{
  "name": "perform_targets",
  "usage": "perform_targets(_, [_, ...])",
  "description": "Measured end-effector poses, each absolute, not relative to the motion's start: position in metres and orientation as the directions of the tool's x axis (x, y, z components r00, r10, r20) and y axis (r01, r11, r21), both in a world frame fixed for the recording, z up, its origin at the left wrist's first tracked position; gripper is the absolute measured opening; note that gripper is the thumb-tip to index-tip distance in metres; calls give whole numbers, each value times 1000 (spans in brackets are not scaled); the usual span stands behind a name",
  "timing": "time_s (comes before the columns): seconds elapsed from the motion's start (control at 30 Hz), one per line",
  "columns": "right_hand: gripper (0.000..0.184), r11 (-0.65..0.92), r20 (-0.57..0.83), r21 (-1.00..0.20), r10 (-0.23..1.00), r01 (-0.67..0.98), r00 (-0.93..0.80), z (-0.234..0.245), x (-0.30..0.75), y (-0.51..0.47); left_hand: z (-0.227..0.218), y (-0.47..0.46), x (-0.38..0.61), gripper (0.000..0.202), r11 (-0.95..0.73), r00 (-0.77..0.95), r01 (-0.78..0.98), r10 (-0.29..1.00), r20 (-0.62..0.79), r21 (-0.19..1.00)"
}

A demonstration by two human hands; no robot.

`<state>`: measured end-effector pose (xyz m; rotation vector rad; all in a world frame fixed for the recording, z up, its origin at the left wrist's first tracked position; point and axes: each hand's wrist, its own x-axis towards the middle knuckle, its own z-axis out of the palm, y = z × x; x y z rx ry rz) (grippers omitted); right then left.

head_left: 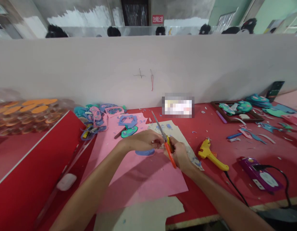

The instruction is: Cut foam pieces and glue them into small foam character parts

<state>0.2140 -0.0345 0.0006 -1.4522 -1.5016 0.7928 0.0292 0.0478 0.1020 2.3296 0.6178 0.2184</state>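
My right hand (181,155) is wrapped around a pair of scissors (171,156) with orange and yellow handles. Their blades point up and away from me, and they look nearly closed. Beside the handles, my left hand (148,140) is bent inward with its fingers curled; what they hold, if anything, is hidden. Below it on a pink sheet (143,179) lies a blue oval piece (145,152) with a pink edge. Just beyond are a green decorated piece (129,132), a blue cut-out frame (127,120) and a dark stick (120,132).
A yellow glue gun (212,155) and a purple box with a cable (260,175) lie at right. Behind them stands a brown tray (256,119) with green pieces. Cut-outs (97,115) pile up at left, by a red panel (40,160). A white partition (90,70) rises behind.
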Motion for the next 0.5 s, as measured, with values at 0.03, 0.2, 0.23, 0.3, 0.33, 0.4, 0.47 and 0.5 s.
perform_targets(0.03, [18, 112, 156, -899, 985, 424, 71, 2, 214, -35, 102, 48, 29, 16, -631, 886, 363, 462, -44, 686])
perform_targets(0.2, [18, 105, 157, -899, 983, 425, 90, 7, 213, -36, 101, 50, 29, 16, -611, 901, 366, 422, -103, 702])
perform_targets(0.23, [18, 107, 161, -896, 983, 431, 90, 6, 213, -35, 100, 51, 29, 16, -609, 900, 369, 424, -106, 702])
perform_targets(0.3, [19, 107, 167, -885, 982, 452, 94, 3, 214, -34, 98, 50, 31, 16, -608, 898, 370, 428, -103, 702])
perform_targets(0.33, [19, 106, 169, -880, 981, 463, 97, 1, 214, -34, 97, 50, 32, 17, -611, 898, 367, 429, -97, 701])
perform_targets(0.4, [18, 105, 174, -874, 979, 474, 103, -2, 215, -33, 96, 50, 33, 17, -618, 898, 361, 433, -80, 698])
perform_targets(0.47, [18, 105, 175, -875, 979, 472, 108, -3, 215, -32, 95, 49, 34, 16, -624, 898, 357, 434, -71, 695])
perform_targets(0.5, [17, 99, 169, -876, 980, 471, 109, -2, 215, -32, 95, 49, 34, 16, -627, 897, 358, 436, -69, 692])
